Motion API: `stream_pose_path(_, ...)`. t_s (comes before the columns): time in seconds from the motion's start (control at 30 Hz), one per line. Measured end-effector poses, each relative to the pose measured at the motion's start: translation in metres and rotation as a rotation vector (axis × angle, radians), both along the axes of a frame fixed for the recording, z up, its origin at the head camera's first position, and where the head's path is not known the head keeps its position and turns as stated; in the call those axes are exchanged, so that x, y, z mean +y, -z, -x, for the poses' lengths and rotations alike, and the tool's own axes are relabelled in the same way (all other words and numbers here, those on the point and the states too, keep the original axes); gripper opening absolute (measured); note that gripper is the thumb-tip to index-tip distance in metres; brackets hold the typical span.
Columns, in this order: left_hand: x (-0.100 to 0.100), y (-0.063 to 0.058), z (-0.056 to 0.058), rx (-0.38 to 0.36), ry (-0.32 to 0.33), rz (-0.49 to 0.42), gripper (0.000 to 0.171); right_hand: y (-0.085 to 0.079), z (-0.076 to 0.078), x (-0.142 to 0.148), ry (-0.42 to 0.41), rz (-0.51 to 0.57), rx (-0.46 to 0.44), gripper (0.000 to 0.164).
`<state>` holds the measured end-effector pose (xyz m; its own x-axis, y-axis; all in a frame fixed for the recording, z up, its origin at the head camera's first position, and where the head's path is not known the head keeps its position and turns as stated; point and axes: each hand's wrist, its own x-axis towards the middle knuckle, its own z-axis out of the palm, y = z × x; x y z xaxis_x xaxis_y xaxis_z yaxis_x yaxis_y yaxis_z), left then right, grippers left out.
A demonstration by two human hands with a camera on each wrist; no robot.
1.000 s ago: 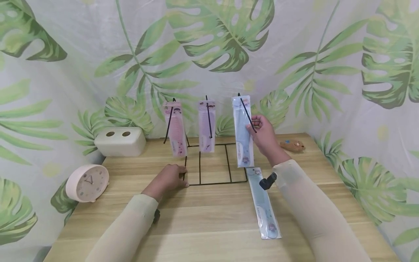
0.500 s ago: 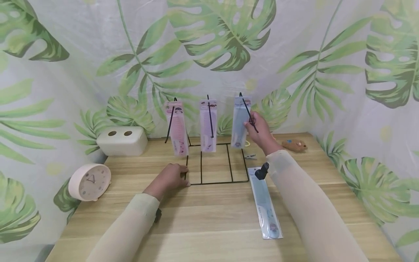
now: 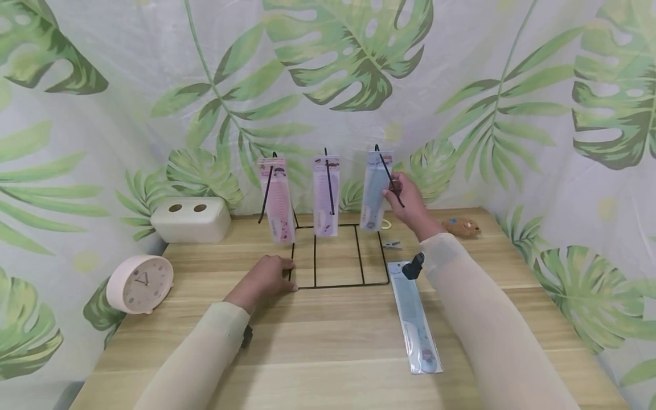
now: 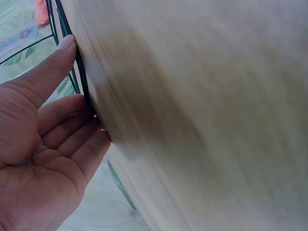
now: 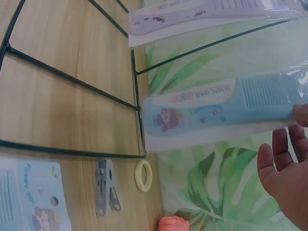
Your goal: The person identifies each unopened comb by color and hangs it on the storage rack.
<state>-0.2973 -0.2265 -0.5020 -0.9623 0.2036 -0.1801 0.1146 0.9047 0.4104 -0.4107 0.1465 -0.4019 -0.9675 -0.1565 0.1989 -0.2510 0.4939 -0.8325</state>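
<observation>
A black wire display rack (image 3: 335, 286) stands on the wooden table. My left hand (image 3: 263, 279) holds its left base wire, with the thumb (image 4: 65, 48) on one side and the fingertips against the other. On the rack's right hook hangs a packaged blue comb (image 3: 374, 196), also large in the right wrist view (image 5: 211, 108). My right hand (image 3: 407, 199) pinches this package by its right edge. A packaged purple comb (image 3: 324, 199) is on the middle hook, and packaged pink combs (image 3: 279, 208) are on the left one. Another packaged blue comb (image 3: 414, 319) lies flat at the front right.
A grey clip (image 3: 392, 245) and a pale yellow ring (image 3: 386, 224) lie right of the rack. Behind my right wrist is a brown animal-shaped object (image 3: 461, 227). To the left stand a cream box with two holes (image 3: 189, 225) and a pink clock (image 3: 140, 285).
My right hand has slid the blue comb back along the right hook, away from its front end. The clip and ring have come into view. My left hand stays on the rack.
</observation>
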Motion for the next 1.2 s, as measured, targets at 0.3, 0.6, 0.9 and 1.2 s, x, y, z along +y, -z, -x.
stream_pose_path(0.3, 0.0, -0.002, 0.002, 0.005, 0.002, 0.004, 0.069, 0.008, -0.044, 0.02, 0.015, -0.148, -0.019, 0.059)
stream_pose_path(0.6, -0.004, 0.003, 0.002, -0.001, -0.006, 0.0, 0.068, 0.047, -0.129, 0.022, -0.037, -0.688, -0.204, 0.082)
stream_pose_path(0.9, -0.002, 0.005, 0.001, 0.006, -0.014, -0.02, 0.068, 0.079, -0.162, 0.019, 0.033, -0.79, -0.297, 0.099)
stream_pose_path(1.2, -0.003, 0.006, 0.0, 0.019, -0.009, -0.033, 0.067, 0.095, -0.157, 0.048, 0.076, -0.73, -0.394, 0.107)
